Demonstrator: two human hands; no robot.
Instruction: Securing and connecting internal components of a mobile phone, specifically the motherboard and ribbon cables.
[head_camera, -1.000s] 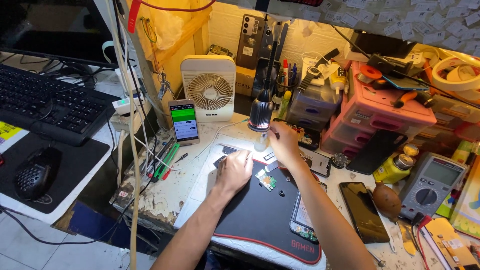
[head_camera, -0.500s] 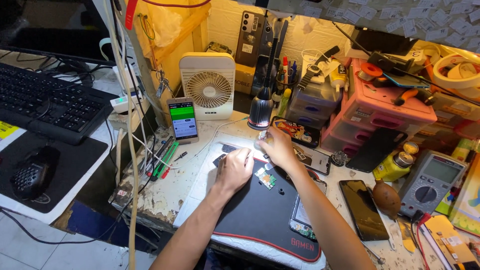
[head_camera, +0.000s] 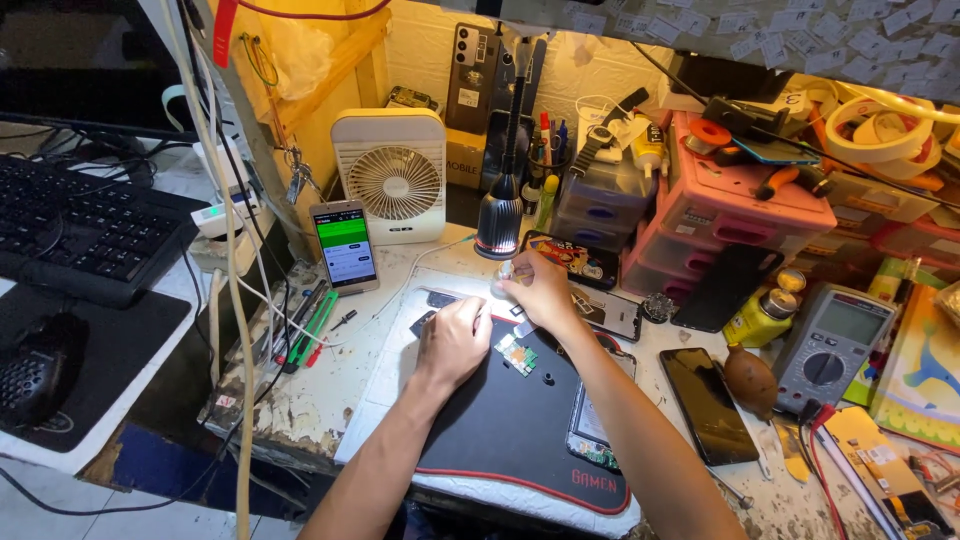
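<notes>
circuit board (head_camera: 518, 356) between both hands

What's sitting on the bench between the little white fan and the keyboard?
In the head view, a phone with a lit green screen leans upright between the white fan and the keyboard, beside hanging cables.

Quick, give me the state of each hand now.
Left hand: curled, pressing on a dark part on the black mat.
Right hand: closed, pinching something small; cannot tell what.
</notes>
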